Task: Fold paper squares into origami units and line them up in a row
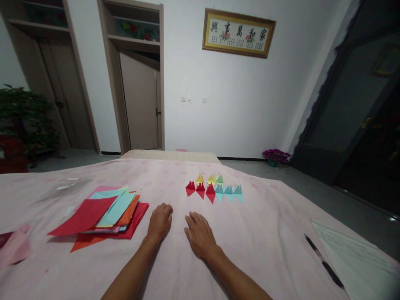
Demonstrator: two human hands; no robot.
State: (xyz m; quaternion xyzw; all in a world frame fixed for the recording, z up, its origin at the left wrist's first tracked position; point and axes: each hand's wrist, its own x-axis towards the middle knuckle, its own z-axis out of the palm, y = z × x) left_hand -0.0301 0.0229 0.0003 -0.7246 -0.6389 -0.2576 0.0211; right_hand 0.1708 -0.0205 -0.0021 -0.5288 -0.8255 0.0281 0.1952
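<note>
My left hand (160,221) rests on the pink patterned cloth (256,250), beside the right edge of a pile of coloured paper sheets (93,214). Its fingers are loosely bent, with nothing seen in them. Palm down on the same cloth lies my right hand (200,234), fingers slightly apart and holding nothing. Just beyond it stand small folded paper cranes in two rows. The front row has three red cranes (200,191) and three light blue cranes (229,192); behind are two yellow cranes (211,179) and a green crane (219,179).
At the right edge lie a black pen (323,260) and a written-on sheet of paper (359,258). Clear plastic wrapping (64,189) is behind the pile. Pink paper (15,246) sits at the far left. Beyond the cloth are doors, a plant (25,116) and flowers (276,156).
</note>
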